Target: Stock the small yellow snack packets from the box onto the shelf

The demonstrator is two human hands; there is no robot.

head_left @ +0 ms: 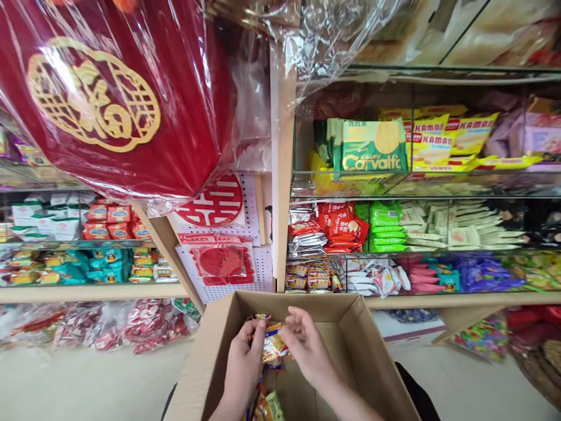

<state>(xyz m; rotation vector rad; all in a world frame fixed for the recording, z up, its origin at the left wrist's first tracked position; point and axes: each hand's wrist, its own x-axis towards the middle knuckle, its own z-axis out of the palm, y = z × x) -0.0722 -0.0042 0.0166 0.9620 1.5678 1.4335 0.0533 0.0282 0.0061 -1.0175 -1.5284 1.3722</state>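
Both my hands are over the open cardboard box [363,362] at the bottom centre. My left hand [246,356] is closed, its thumb pressed on small orange, blue and white wrapped snack packets [274,348]. Facing it, my right hand [309,351] curls its thumb and fingers against the right side of the same packets. My fingers partly cover them, so how many there are is hard to tell. Lower in the box, along its left side, lie more loose packets, one of them green and yellow [272,404].
Right behind the box stand shelves with glass-fronted bins [464,254] of wrapped snacks. Small orange-and-blue packets [319,276] fill a low bin behind the box. A large red plastic-wrapped decoration [184,105] hangs at upper left. Bagged goods [149,321] lie under the left shelf.
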